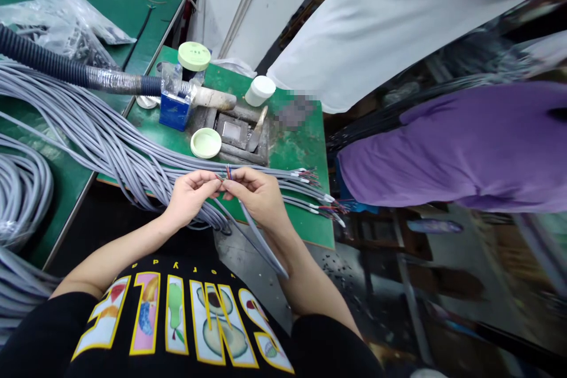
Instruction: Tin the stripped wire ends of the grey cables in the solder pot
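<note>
My left hand (191, 196) and my right hand (262, 196) meet fingertip to fingertip over the front edge of the green table. Closed in my right hand is the end of a grey cable (261, 241), whose length hangs down past the wrist. Thin coloured wires (228, 172) stick up from its stripped end between the hands. The left thumb and forefinger pinch at these wires; which strands they grip is too small to tell. Behind the hands runs a bundle of grey cables (110, 137), with bare coloured wire ends (330, 207) at the right.
A dark metal block with a shiny square (231, 131) stands behind my hands, a spatula (257, 133) lying on it. Around it are an open round tub (206, 143), a white jar (260, 91) and a blue box (173, 111) under a hose (66, 68). Co-workers (443, 147) stand at the right.
</note>
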Action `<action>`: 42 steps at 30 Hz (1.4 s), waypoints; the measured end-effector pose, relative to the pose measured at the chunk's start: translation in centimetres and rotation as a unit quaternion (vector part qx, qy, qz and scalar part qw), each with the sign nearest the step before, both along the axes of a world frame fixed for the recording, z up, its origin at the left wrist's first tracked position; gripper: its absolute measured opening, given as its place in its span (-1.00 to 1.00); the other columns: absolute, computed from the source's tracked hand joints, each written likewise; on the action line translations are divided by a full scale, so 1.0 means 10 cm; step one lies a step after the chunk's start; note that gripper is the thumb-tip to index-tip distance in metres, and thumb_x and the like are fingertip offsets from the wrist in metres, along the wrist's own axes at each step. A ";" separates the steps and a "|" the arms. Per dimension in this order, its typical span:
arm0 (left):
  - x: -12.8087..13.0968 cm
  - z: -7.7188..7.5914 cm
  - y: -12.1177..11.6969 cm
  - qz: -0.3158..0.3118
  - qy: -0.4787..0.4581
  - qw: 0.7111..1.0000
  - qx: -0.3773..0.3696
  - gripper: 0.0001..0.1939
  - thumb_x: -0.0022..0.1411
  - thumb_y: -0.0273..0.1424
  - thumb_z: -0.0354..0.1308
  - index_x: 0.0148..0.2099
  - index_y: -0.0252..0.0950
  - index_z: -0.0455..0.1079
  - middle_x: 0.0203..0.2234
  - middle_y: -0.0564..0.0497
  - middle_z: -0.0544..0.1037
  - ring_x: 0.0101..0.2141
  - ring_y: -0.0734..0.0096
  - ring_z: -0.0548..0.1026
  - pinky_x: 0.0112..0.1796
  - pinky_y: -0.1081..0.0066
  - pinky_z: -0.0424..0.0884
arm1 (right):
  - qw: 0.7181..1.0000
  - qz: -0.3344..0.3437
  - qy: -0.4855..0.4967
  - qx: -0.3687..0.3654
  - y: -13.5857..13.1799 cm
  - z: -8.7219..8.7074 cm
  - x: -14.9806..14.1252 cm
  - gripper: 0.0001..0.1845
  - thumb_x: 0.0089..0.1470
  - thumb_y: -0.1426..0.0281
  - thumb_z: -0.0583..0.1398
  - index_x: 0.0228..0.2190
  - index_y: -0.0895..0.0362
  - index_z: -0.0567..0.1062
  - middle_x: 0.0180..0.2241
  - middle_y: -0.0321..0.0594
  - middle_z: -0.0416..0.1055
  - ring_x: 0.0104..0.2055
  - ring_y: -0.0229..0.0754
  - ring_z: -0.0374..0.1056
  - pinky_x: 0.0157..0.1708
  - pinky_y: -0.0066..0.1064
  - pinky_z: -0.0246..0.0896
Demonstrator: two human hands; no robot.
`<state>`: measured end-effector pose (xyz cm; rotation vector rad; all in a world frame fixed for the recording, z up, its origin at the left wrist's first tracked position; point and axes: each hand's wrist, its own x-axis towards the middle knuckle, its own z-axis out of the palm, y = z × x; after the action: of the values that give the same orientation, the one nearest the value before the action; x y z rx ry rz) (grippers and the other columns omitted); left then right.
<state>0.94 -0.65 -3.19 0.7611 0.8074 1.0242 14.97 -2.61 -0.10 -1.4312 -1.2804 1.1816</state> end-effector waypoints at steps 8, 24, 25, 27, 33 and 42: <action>0.02 -0.03 0.02 0.004 0.008 1.000 0.018 -0.74 -0.14 -0.30 0.37 -0.50 -0.34 0.39 -0.66 0.13 0.46 -0.59 0.58 0.41 -0.49 0.53 0.35 | 1.000 0.005 0.006 0.006 0.00 0.00 -0.02 -0.78 -0.09 0.25 0.29 -0.51 0.12 0.42 -0.59 -0.38 0.37 -0.57 -0.32 0.35 -0.51 -0.45 0.33; 0.01 -0.21 0.12 0.009 0.204 0.949 0.241 -0.87 0.06 -0.34 0.22 -0.40 -0.31 0.47 -0.56 0.06 0.53 -0.53 0.53 0.42 -0.43 0.49 0.35 | 0.996 0.051 -0.051 -0.055 0.43 0.18 0.41 -0.69 -0.18 0.25 0.35 -0.54 0.15 0.35 -0.69 -0.42 0.35 -0.73 -0.41 0.22 -0.74 -0.59 0.09; -0.02 -0.23 0.15 0.025 0.238 0.929 0.283 -0.89 0.08 -0.36 0.19 -0.40 -0.30 0.47 -0.56 0.06 0.53 -0.51 0.52 0.43 -0.41 0.48 0.35 | 0.995 0.048 -0.058 -0.064 0.51 0.18 0.46 -0.69 -0.20 0.28 0.36 -0.56 0.15 0.36 -0.70 -0.42 0.34 -0.75 -0.42 0.19 -0.76 -0.60 0.05; -0.07 -0.27 0.21 0.048 0.288 0.893 0.342 -0.90 0.11 -0.40 0.16 -0.40 -0.29 0.46 -0.57 0.07 0.52 -0.50 0.50 0.43 -0.39 0.47 0.35 | 0.993 0.038 -0.072 -0.084 0.69 0.15 0.57 -0.71 -0.22 0.35 0.37 -0.59 0.16 0.35 -0.74 -0.43 0.32 -0.78 -0.45 0.14 -0.80 -0.62 -0.03; -0.10 -0.33 0.25 0.027 0.333 0.846 0.415 -0.90 0.16 -0.46 0.12 -0.38 -0.29 0.45 -0.56 0.08 0.52 -0.50 0.51 0.43 -0.41 0.51 0.34 | 0.979 -0.011 -0.135 -0.150 1.17 -0.01 0.76 -0.73 -0.16 0.61 0.24 -0.71 0.17 0.29 -0.84 -0.45 0.19 -0.83 -0.46 0.03 -0.82 -0.61 -0.13; -0.10 -0.35 0.26 0.042 0.317 0.841 0.437 -0.91 0.18 -0.47 0.14 -0.38 -0.30 0.43 -0.57 0.09 0.51 -0.53 0.54 0.41 -0.46 0.54 0.31 | 0.940 0.011 -0.278 -0.196 1.54 -0.20 0.80 -0.67 -0.11 0.59 0.18 -0.78 0.16 0.27 -0.87 -0.45 0.11 -0.81 -0.44 0.00 -0.75 -0.54 -0.10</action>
<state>-0.05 1.92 -6.73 1.9422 0.9175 1.2365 23.01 12.78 -2.05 -2.1606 -1.4861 1.1272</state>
